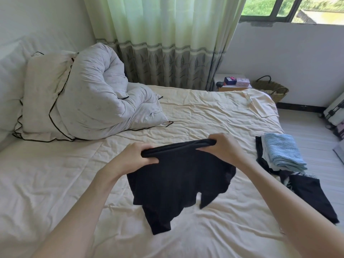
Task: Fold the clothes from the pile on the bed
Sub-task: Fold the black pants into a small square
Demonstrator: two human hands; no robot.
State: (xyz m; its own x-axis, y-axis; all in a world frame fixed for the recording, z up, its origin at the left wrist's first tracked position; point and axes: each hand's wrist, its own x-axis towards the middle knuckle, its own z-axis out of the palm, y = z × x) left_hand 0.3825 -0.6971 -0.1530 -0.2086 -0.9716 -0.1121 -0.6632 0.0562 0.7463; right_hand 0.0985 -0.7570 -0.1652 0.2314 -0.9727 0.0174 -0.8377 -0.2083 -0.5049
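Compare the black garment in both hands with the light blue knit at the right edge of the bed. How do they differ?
The black garment is held up by the left hand and right hand, hanging unfolded; the light blue knit lies folded flat on a small stack. The black garment looks smooth and plain; the light blue knit shows a textured pattern. Both are over the bed.

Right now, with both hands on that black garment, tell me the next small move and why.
Probably lower it flat onto the bed sheet. The left hand and right hand grip the top edge of the black garment, while its lower part hangs crumpled, touching the sheet, so it needs spreading before any fold.
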